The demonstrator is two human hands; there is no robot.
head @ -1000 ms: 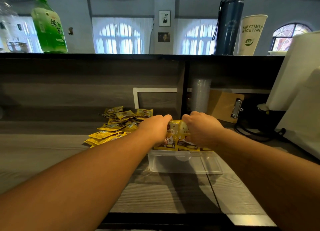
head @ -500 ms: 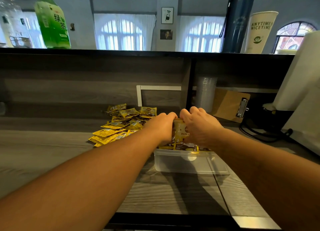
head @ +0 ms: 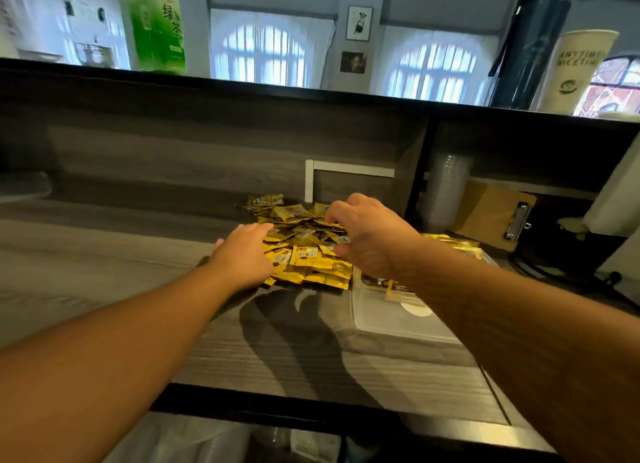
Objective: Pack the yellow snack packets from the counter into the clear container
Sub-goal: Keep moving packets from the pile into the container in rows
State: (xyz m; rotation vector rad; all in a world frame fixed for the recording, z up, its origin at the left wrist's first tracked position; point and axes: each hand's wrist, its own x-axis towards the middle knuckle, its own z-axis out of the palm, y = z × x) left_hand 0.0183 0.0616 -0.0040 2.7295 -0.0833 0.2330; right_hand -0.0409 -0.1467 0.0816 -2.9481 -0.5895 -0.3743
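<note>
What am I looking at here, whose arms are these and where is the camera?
No machine here: a person wears a wide-angle camera on the head, looking forward and down, so the arms are their own. Both hands reach over a pile of yellow snack packets on a grey wood counter. The left hand lies flat at the pile's near left edge, fingers straight. The right hand hovers over the pile, fingers curled; whether it pinches a packet is unclear. Right of the pile sits a clear container, already holding some packets. A clipboard leans behind.

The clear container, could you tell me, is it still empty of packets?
No: the container already holds yellow packets, while both hands, left and right, reach over the pile beside it.
</note>
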